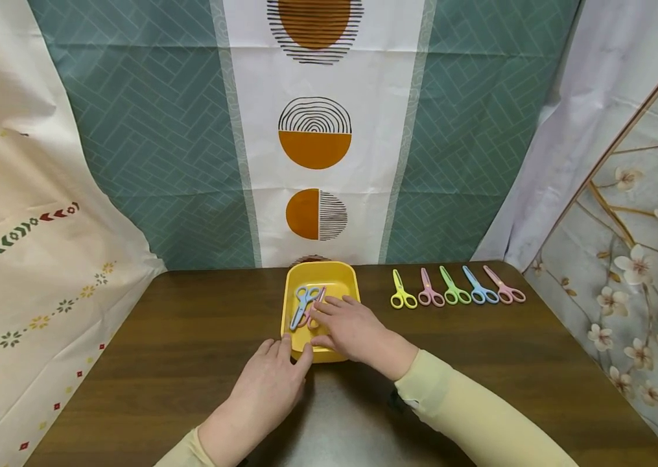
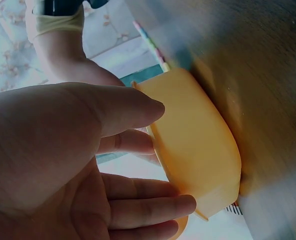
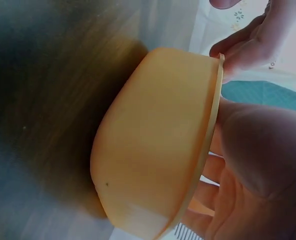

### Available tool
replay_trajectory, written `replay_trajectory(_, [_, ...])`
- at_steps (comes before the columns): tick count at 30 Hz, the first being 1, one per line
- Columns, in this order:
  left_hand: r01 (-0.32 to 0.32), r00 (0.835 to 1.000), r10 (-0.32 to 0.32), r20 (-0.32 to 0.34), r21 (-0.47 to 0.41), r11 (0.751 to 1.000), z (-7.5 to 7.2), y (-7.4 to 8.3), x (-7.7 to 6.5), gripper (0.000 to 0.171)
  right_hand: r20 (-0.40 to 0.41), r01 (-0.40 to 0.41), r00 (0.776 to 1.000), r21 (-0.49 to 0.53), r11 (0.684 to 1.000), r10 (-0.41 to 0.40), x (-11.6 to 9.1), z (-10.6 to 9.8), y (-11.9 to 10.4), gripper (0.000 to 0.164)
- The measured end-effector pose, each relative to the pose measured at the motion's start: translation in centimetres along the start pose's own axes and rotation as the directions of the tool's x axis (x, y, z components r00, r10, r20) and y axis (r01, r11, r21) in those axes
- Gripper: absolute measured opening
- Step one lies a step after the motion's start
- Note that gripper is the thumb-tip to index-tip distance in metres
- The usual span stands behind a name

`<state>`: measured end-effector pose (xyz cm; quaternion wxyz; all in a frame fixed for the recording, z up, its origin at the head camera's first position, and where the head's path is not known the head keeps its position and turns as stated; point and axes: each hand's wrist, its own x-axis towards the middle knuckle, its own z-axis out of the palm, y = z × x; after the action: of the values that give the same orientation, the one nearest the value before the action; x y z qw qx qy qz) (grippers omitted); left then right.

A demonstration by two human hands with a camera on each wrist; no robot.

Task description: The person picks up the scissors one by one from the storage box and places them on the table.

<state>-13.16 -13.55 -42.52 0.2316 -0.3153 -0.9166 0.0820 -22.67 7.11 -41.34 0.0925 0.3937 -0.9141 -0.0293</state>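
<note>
Two hands meet the yellow tray [image 1: 292, 289]: left hand [image 1: 267, 383] flat against its near rim, right hand [image 1: 352, 329] fingers pinching pink scissors [image 1: 315, 310] inside.

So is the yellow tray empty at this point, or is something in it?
Not empty. The yellow tray holds blue scissors and a pink pair beside them, partly under the right hand, which reaches in over the near rim.

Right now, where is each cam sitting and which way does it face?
Head: above the table, looking forward and down; both hands, sleeves, yellow tray.
Left wrist: behind left hand, facing the tray's outer wall.
Right wrist: beside right hand, facing the tray's side.
Shared: tray in all three.
</note>
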Motion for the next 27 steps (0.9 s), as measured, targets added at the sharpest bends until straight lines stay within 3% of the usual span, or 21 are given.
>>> replay_trajectory(8, [0.008,0.999,-0.008,0.038,-0.011,1.000,-0.2,-0.1,0.2,0.050,0.119,0.042,0.992,0.066,0.997,-0.049,1.0,-0.3,0.5,0.057])
replay_trajectory(15, [0.011,0.999,-0.011,0.046,-0.009,1.000,-0.3,-0.1,0.0,0.051,0.229,-0.007,0.973,0.134,0.991,-0.024,1.7,-0.1,0.6,0.056])
replay_trajectory(27, [-0.004,1.000,0.004,-0.004,-0.003,1.000,0.0,0.0,0.0,0.051,0.254,-0.028,0.967,0.159,0.987,-0.013,1.9,0.3,0.9,0.049])
